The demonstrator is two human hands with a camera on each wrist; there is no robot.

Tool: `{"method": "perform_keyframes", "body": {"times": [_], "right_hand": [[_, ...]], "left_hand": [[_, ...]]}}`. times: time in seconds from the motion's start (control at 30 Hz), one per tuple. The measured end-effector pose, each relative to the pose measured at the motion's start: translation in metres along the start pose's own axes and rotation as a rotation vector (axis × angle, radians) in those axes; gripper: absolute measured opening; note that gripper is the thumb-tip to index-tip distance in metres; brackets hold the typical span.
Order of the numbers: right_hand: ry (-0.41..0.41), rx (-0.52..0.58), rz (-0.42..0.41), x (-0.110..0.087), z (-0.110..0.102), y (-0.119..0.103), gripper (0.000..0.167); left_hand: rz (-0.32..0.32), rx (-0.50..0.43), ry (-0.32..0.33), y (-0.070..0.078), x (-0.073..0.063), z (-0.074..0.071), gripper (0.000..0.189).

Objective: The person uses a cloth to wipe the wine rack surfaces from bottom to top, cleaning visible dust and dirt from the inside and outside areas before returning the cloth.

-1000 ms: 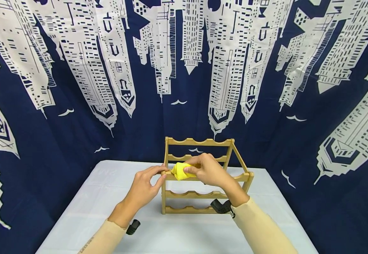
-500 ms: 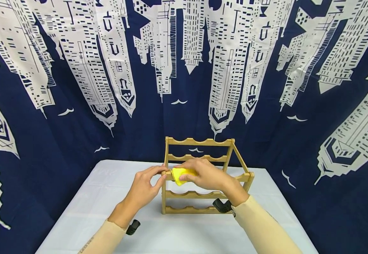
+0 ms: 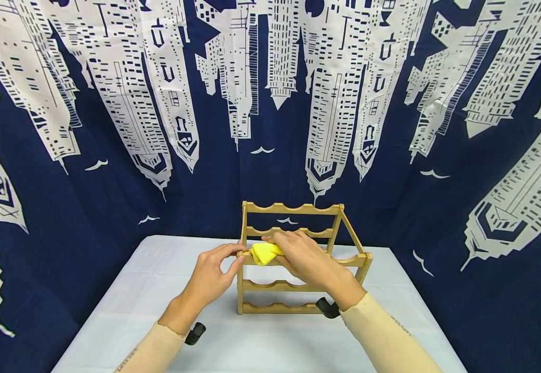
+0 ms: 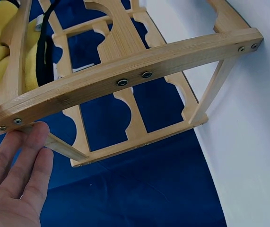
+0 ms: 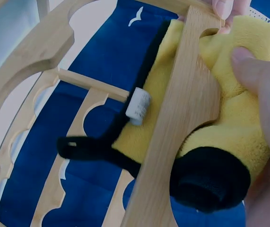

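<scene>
A wooden wine rack (image 3: 280, 309) with scalloped rails stands on the table. My left hand (image 3: 212, 272) grips its upper front left corner; in the left wrist view the fingers (image 4: 35, 156) lie against the post end by two screws. My right hand (image 3: 308, 261) holds a yellow cleaning cloth (image 3: 264, 253) on the top front rail, just beside the left fingertips. In the right wrist view the cloth folds over both sides of the rail (image 5: 191, 94), and the thumb presses it there. The cloth has black edging, a hanging loop (image 5: 78, 147) and a white label (image 5: 138, 106).
The table (image 3: 158, 290) has a pale cover. Behind it hangs a dark blue curtain (image 3: 214, 197) printed with white upside-down buildings. More scalloped rails (image 3: 294, 208) form the rack's rear side. A black wrist mount (image 3: 328, 307) sits under the right forearm.
The right hand dips with the cloth at the rail's left end, then comes back up a little, its wrist turned and the thumb hidden in the head view. The left hand keeps its place.
</scene>
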State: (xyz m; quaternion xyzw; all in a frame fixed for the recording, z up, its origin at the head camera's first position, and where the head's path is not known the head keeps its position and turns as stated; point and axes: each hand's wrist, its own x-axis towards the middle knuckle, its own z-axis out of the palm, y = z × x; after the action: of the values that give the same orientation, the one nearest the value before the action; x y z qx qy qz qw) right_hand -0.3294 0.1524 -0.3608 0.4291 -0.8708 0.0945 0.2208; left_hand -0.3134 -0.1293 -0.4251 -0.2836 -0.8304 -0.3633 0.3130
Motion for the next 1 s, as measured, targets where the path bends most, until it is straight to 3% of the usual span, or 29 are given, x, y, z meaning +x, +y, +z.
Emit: {"method": "perform_keyframes", "body": {"times": [0.27, 0.43, 0.57, 0.77, 0.9, 1.0], "right_hand": [[0.128, -0.155, -0.134, 0.001, -0.007, 0.004, 0.025], [0.092, -0.174, -0.144, 0.003, -0.014, -0.002, 0.022], [-0.015, -0.095, -0.098, 0.002, -0.015, -0.009, 0.028], [-0.165, 0.045, 0.039, -0.002, -0.007, -0.014, 0.045], [-0.138, 0.137, 0.124, -0.001, -0.004, -0.012, 0.041], [-0.102, 0.168, 0.143, 0.001, 0.0, -0.01, 0.045]], "left_hand": [[0.002, -0.004, 0.003, 0.001, 0.0, 0.001, 0.024], [0.001, -0.002, 0.004, 0.001, 0.0, 0.001, 0.024], [-0.009, -0.007, -0.001, 0.001, -0.001, 0.0, 0.025], [-0.011, -0.016, -0.01, 0.001, -0.001, -0.001, 0.025], [0.001, -0.017, -0.004, 0.001, 0.0, 0.0, 0.024], [0.006, -0.014, 0.003, 0.001, 0.0, -0.001, 0.023]]}}
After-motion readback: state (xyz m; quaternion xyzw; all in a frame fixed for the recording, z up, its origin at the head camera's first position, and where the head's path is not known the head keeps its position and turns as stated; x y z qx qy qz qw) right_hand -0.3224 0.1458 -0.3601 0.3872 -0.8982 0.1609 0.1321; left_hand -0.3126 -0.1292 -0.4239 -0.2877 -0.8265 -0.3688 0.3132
